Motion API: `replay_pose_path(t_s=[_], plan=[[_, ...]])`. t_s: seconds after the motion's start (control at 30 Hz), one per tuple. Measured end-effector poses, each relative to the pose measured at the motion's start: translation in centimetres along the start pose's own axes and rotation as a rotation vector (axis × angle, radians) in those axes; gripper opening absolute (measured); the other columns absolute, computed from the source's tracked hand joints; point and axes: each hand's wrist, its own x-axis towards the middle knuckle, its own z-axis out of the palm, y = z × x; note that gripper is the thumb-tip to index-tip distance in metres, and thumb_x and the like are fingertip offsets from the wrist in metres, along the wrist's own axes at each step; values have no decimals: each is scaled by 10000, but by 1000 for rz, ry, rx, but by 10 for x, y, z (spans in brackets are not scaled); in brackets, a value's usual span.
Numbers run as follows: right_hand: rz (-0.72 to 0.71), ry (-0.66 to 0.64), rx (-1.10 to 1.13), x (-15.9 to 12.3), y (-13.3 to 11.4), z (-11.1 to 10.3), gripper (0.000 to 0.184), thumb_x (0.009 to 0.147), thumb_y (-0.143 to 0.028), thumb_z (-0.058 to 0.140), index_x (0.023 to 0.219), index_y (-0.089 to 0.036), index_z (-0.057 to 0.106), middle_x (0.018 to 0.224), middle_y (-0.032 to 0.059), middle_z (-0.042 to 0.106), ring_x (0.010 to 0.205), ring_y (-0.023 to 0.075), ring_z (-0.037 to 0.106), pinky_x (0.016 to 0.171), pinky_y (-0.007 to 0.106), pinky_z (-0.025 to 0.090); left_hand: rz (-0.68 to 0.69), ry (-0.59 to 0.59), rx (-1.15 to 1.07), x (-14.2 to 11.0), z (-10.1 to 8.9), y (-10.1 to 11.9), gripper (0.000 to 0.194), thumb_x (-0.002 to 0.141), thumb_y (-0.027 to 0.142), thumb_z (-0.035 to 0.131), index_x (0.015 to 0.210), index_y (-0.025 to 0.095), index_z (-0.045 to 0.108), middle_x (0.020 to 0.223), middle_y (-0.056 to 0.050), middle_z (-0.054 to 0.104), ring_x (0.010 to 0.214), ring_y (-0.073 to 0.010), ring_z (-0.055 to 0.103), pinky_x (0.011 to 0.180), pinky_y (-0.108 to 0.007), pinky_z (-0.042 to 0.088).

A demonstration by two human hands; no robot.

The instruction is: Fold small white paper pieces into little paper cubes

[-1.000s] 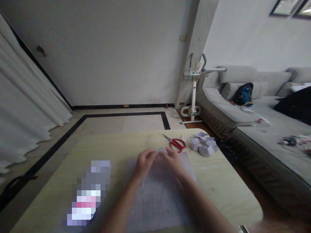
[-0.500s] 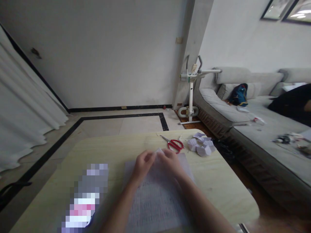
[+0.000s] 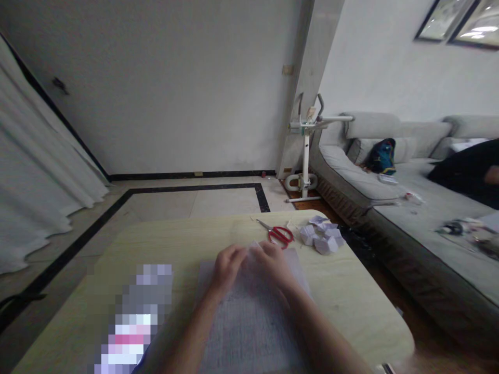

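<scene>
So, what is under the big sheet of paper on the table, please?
The big sheet lies on the table, whose pale top shows beside it on both sides. Whatever is beneath the sheet itself is covered, so I cannot tell.

- Two bare hands
- One pair of red-handled metal scissors
- One printed white sheet
- One small white paper piece
- At least four folded white paper pieces

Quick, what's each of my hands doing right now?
Left hand: fingers curled in close beside the small white paper; whether it grips is too blurred to tell.
Right hand: fingers closed on that paper.
</scene>
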Motion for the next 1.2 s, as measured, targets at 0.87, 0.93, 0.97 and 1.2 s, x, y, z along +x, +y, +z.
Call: replay_pose_path(t_s=[0.87, 0.93, 0.97, 1.2], plan=[[75, 16, 48, -3, -5, 3, 273, 799, -371, 532, 660, -149, 608, 639, 19, 583, 611, 142, 521, 547, 231, 391, 3, 13, 23, 2, 0, 1, 278, 787, 396, 558, 661, 149, 579, 563, 20, 533, 530, -112, 489, 509, -195, 376], [69, 25, 48, -3, -6, 4, 250, 793, -369, 538, 699, -151, 619, 678, 25, 599, 650, 150, 535, 571, 234, 404, 10, -14, 41, 1, 1, 2, 281, 789, 392, 555, 652, 148, 583, 572, 13, 546, 542, -119, 500, 520, -202, 381], [60, 36, 38, -3, -6, 4, 244, 790, -367, 539, 703, -152, 615, 680, 25, 596, 657, 151, 535, 575, 235, 405, 17, -30, 51, 0, 1, 2, 283, 792, 390, 551, 651, 148, 586, 575, 10, 550, 549, -123, 503, 523, -205, 381], [-2, 59, -1, -2, -3, 4, 252, 791, -360, 512, 641, -159, 539, 602, -6, 508, 597, 130, 470, 528, 226, 357, 57, -52, 122, -1, 4, -3, 296, 826, 389, 514, 655, 154, 567, 575, 10, 534, 559, -130, 496, 534, -218, 370]])
